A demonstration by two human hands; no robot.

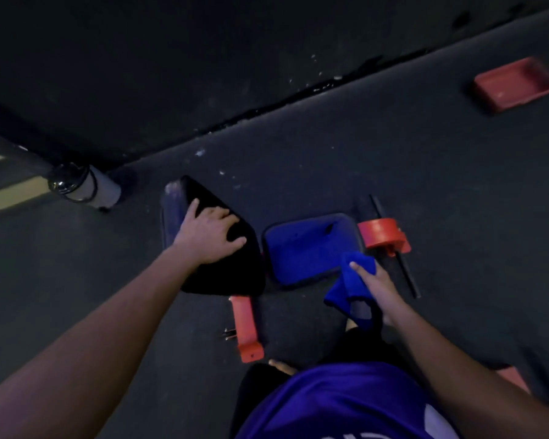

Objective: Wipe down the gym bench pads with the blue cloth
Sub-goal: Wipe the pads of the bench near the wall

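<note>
— Down on the floor (393,160), from the head view: where's the cloth?

— Bunched in the right hand (376,288), thumb pinched over it, a loose end hanging below. The cloth (347,285) hovers just off the near right corner of the blue pad (305,248). I can't tell whether it touches the pad.

— And the other hand?

— The left hand (208,234) lies flat on the black pad (225,270), fingers spread, holding nothing, near that pad's far end. Looks like it's bracing.

— So which step is this?

— I'd judge it as between strokes, or just about to start one. The cloth is at the blue pad's edge, not on its face.

— What does the next move need?

— Bring the cloth flat onto the blue pad and sweep from the near corner toward the far edge, by the red bracket (382,234). The black pad needs the left hand lifted before it can be wiped.

— Anything else?

— It's dim; dirt on the pads doesn't show.
</note>
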